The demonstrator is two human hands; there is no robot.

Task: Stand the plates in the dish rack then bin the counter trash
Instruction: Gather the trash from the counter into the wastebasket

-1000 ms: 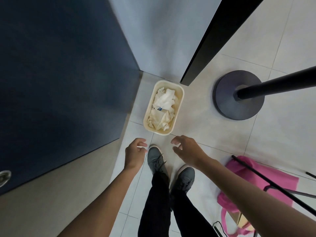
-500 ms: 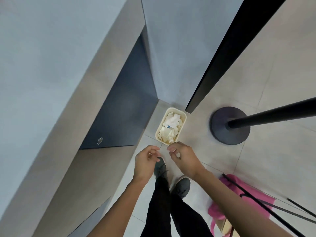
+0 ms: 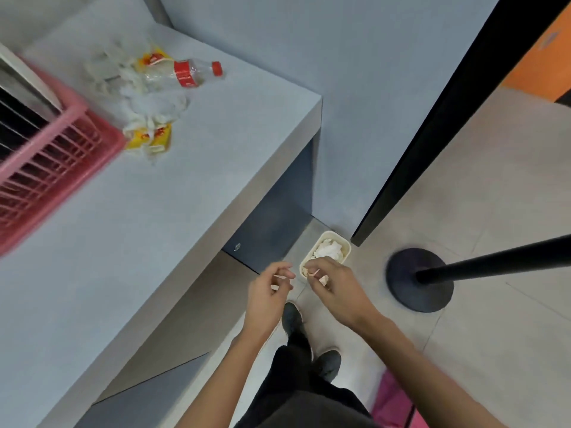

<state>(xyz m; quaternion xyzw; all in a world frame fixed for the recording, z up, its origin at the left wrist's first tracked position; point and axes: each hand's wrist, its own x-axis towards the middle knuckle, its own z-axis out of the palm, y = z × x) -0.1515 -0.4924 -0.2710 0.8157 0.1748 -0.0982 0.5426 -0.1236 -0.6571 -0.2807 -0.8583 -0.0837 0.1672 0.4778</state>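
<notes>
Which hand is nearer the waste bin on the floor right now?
Right. In the head view the right hand overlaps the near rim of the waste bin, held above it; the left hand hangs off to the bin's left, toward the counter.

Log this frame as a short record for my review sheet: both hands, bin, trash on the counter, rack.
left hand: loosely curled, nothing seen in its grip
right hand: fingers curled above the bin's near end; whether it holds anything cannot be told
bin: cream, on the floor by the counter's end, white tissue inside
counter trash: plastic bottle with red cap, crumpled tissues, yellow wrappers, all on the counter
dish rack: pink, blurred, at the picture's left edge
task state: counter trash not yet binned
</notes>
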